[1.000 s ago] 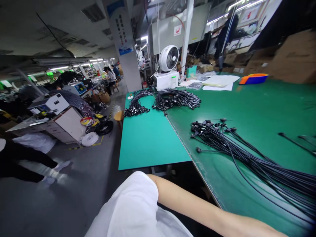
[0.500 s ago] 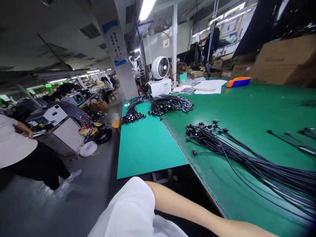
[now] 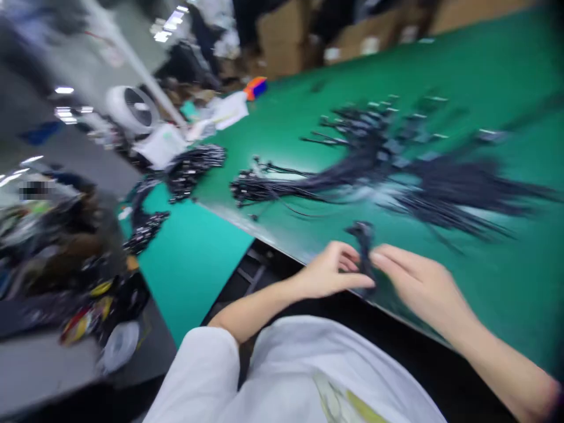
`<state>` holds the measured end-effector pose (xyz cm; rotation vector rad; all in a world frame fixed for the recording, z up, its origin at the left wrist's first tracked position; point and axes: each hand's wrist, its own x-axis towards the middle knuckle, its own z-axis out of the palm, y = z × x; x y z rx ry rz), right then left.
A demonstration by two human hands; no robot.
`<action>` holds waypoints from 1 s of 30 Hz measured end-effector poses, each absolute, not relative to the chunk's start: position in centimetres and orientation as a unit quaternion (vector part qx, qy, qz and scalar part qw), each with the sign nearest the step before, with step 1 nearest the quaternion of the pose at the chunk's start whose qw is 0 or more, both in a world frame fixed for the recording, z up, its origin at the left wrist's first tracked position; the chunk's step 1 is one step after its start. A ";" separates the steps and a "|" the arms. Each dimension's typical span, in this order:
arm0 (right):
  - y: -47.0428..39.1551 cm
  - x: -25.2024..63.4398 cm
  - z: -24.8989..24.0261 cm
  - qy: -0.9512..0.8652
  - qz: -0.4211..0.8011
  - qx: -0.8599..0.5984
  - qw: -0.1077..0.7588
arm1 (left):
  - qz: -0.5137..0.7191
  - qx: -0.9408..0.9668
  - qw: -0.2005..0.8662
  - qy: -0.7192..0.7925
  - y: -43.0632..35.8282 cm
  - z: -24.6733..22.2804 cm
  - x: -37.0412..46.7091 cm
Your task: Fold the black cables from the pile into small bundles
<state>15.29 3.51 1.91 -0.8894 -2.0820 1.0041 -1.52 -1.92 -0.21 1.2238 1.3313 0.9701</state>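
A short bundle of black cables (image 3: pixel 363 238) stands at the near edge of the green table, blurred by motion. My left hand (image 3: pixel 328 271) is closed around its left side, with the thumb across the front and the fingers curled. From the right, my right hand (image 3: pixel 418 285) pinches the same bundle with thumb and forefinger. Just beyond both hands lies a large spread of black cables (image 3: pixel 379 155), their connector ends fanned out. Another cable group (image 3: pixel 251 187), with small black connectors, reaches to the left.
Left of the green table (image 3: pixel 476 282) adjoins a lower teal board (image 3: pixel 189 252), with a gap below. More cable bundles (image 3: pixel 194 167) lie at its far end. Behind stand a white fan (image 3: pixel 132 108), papers (image 3: pixel 231 111), an orange-and-blue tray (image 3: pixel 256 88) and cardboard boxes (image 3: pixel 282 38).
The view has swung right and down. Both my hands now show at the table edge with a cable bundle; earlier only my left arm was visible. The person at the left has left the view.
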 end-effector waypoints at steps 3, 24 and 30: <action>3.4 15.4 1.7 -0.751 0.454 -0.377 0.297 | 0.347 0.551 0.547 0.527 -1.5 -0.5 -1.0; 2.1 15.8 -3.4 -0.816 0.232 -0.448 0.283 | 0.214 0.679 0.490 0.504 0.5 -0.4 0.8; 2.5 16.8 -3.0 -0.827 0.142 -0.483 0.251 | 0.293 0.680 0.410 0.533 1.2 1.8 -1.2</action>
